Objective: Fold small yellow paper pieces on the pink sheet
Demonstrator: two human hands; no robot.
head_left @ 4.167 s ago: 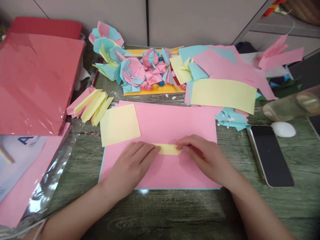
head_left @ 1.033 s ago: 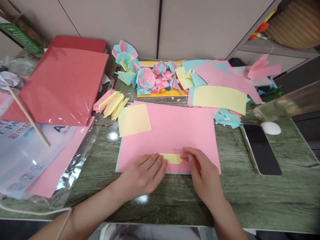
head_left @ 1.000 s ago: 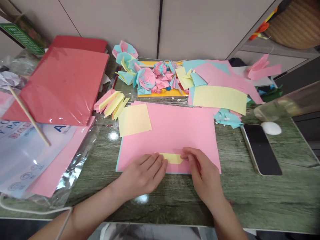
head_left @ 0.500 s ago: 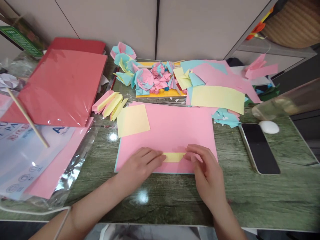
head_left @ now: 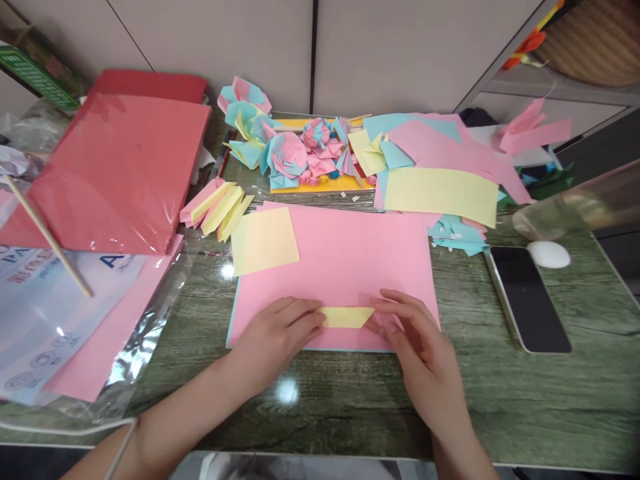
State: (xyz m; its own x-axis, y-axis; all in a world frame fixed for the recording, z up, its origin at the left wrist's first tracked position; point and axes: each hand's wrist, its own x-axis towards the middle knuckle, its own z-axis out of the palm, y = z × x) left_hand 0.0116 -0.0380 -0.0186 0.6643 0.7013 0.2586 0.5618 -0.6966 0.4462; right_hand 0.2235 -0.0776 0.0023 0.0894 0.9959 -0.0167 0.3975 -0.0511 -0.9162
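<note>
A small folded strip of yellow paper (head_left: 346,317), light, thin and easily creased, is pinned flat on the large pink paper sheet (head_left: 345,257) by the left hand (head_left: 277,337) and right hand (head_left: 417,340), fingertips pressing its two ends.

Folded strip (head_left: 346,317) pale yellow, on a pink sheet (head_left: 345,253) with a thin light-blue edge below; square note (head_left: 264,240) pale yellow; bench (head_left: 500,393) green, wood-grain streaks; wrapped paper pack (head_left: 115,173) red under glossy film; phone (head_left: 529,297) black screen, silver rim; paper flowers (head_left: 290,150) pink and light blue; long strip (head_left: 441,195) yellow.
</note>
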